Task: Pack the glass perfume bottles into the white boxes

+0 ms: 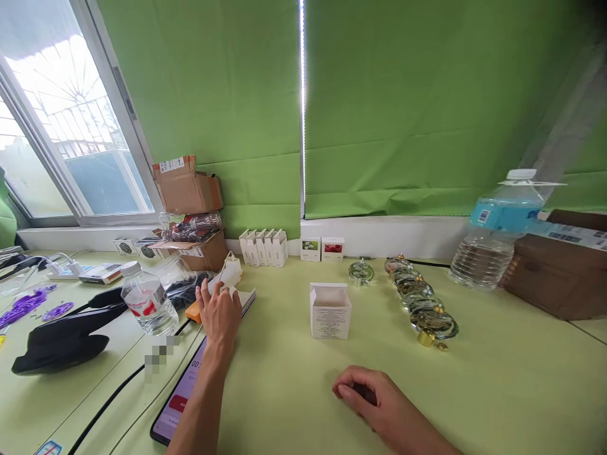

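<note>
My left hand lies palm down with its fingers spread, over the near end of a stack of flat white sheets. Whether it touches them I cannot tell. Beside its fingertips are an orange object and a crumpled white bag. My right hand rests on the table, fingers loosely curled toward the thumb, with nothing visible in it. Between and beyond the hands stands a small white box, its top open and printed text on its front. To its right, several round glass bottles with gold necks lie in an overlapping row.
One more glass bottle lies behind the box. Several slim white cartons and two picture boxes line the wall. A phone lies under my left forearm. Water bottles, cables, a black bag and brown cartons flank the workspace.
</note>
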Tool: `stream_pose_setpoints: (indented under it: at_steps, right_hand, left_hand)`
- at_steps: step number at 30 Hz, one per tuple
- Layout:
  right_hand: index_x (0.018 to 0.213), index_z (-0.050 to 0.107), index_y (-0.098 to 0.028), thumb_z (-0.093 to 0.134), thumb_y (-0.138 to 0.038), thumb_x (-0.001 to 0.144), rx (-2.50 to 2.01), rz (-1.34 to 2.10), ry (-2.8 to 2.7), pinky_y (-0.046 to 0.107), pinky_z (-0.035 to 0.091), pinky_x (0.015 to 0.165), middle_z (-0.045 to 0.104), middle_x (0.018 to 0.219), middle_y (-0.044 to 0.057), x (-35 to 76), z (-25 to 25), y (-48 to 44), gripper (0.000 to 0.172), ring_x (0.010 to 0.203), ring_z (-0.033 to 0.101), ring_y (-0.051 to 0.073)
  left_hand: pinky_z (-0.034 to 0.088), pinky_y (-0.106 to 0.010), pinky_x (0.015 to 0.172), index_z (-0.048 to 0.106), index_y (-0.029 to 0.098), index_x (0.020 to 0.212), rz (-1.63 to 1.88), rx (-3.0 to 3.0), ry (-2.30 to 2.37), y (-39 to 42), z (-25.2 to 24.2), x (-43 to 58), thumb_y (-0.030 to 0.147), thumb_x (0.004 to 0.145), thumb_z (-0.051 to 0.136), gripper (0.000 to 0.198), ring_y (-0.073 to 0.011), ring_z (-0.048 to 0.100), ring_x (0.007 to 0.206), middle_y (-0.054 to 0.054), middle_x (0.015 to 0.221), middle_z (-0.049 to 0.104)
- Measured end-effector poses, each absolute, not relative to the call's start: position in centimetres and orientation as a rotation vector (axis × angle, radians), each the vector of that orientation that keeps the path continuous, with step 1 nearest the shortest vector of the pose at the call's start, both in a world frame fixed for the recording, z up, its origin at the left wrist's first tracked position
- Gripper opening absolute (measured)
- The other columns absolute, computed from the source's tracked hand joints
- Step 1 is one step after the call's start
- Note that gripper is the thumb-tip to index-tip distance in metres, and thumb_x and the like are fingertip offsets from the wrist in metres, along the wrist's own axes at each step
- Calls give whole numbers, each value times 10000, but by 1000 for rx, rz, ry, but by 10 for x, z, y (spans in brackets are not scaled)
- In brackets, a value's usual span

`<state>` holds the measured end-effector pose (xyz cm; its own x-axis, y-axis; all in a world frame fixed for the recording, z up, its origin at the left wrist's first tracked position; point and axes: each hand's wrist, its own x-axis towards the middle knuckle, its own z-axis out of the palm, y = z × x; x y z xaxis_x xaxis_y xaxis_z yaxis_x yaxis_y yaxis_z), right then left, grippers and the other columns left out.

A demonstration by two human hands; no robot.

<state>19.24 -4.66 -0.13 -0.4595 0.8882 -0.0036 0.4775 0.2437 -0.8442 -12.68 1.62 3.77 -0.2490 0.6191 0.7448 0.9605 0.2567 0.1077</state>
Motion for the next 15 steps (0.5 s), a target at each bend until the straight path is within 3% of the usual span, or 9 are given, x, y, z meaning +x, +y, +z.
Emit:
stream_pose_setpoints:
  at_steps: [3,9,15]
  right_hand:
    - [801,681,-227,483,-491,898,-1243,1117,-2044,267,430,649,633,776,23,192,2,-47,344,726,553,196]
    - [801,681,-231,485,-477,893,-1253,1094,-2057,262,436,658,652,788,20,192,1,-48,328,740,563,198]
    - [803,684,-228,491,-403,901,-1238,1085,-2055,254,412,646,649,788,12,191,4,-51,279,717,545,179]
  left_hand:
    - [252,-513,1140,741,153,909,-767,-1434,-1957,16,39,-125,328,887,445,345,-349,361,1321,-117,1113,666]
    - [212,-526,1164,704,132,1041,-717,-1481,-1930,20,34,-126,341,866,489,347,-356,201,1428,-121,1390,525]
    - [229,-514,1160,728,135,979,-657,-1523,-1968,21,30,-128,360,874,478,352,-361,273,1396,-128,1244,632]
